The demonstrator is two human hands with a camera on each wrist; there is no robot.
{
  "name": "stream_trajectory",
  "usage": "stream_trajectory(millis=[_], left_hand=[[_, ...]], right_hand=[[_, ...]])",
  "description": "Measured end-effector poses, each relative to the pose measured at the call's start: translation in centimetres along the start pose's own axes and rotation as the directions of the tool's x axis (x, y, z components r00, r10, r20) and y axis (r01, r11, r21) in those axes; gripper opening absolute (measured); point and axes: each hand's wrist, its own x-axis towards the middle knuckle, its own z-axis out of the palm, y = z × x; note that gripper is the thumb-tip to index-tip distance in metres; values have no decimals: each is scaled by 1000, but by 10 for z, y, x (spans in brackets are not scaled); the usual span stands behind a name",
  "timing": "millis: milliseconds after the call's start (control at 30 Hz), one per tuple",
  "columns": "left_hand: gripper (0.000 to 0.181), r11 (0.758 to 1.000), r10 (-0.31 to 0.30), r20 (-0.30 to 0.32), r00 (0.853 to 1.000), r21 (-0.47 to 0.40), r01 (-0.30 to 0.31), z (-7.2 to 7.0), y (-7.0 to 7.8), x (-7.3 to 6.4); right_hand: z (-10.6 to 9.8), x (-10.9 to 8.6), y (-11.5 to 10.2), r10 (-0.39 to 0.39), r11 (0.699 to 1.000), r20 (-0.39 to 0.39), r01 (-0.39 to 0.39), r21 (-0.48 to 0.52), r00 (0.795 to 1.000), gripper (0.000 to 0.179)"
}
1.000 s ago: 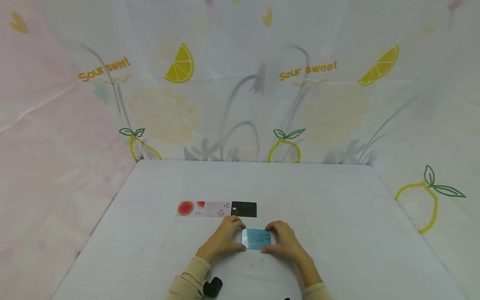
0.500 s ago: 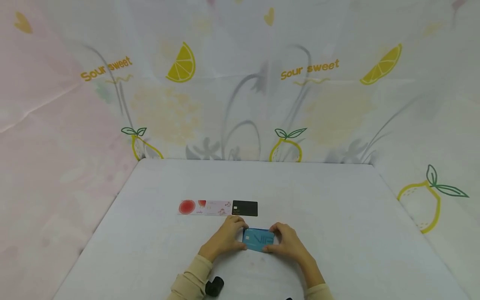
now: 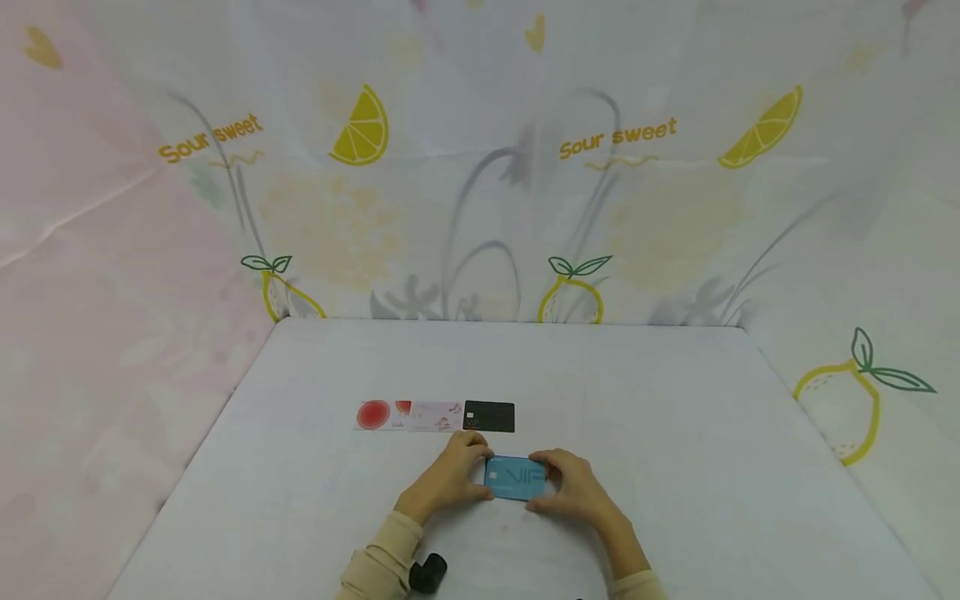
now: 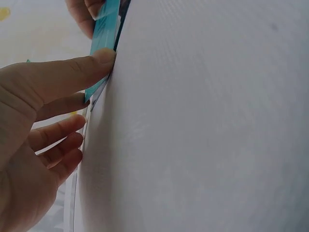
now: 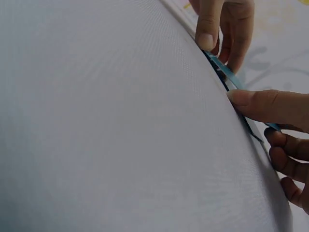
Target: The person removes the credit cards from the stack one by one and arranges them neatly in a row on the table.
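Lying lowest in the head view, near the bottom middle of the frame, a black object (image 3: 428,573) is just beside the left sleeve (image 3: 381,554). The right sleeve (image 3: 637,584) shows at the bottom edge, right of the middle. Above the sleeves, the left hand (image 3: 447,473) pinches the left end of the blue card (image 3: 513,477) between thumb and fingers, and the right hand (image 3: 573,483) grips its right end in the same manner. This card is a little below the centre of the frame; it bears a small pale square at its left and large letters beginning with VI. In the left wrist view, a dark edge (image 4: 124,14) runs along beneath the blue card; it seems to be another card, but it is too thin in the picture to be sure.

Farther, above the left hand in the head view, three cards lie side by side in one row: the red card (image 3: 381,416), the pink card (image 3: 436,417), then the black card (image 3: 489,417). All rest on the white table (image 3: 675,417). Behind it, across the upper frame, hangs the cloth (image 3: 480,108), printed with lemons and the words "Sour sweet".
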Motion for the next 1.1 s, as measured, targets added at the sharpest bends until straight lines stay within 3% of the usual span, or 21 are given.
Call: stream_trajectory(millis=[433,833,1100], left_hand=[[52,1000,-14,36,999,-22,15,-3,0,3],[50,1000,-13,34,999,-20,14,-3,2,2],[56,998,57,-15,998,21,-57,-5,5,3]], right_hand=[[-4,2,1,31,998,29,-32,47,999,59],[-4,2,5,-40,997,5,39,70,999,56],[-7,2,10,-118,989,-57,123,87,991,54]])
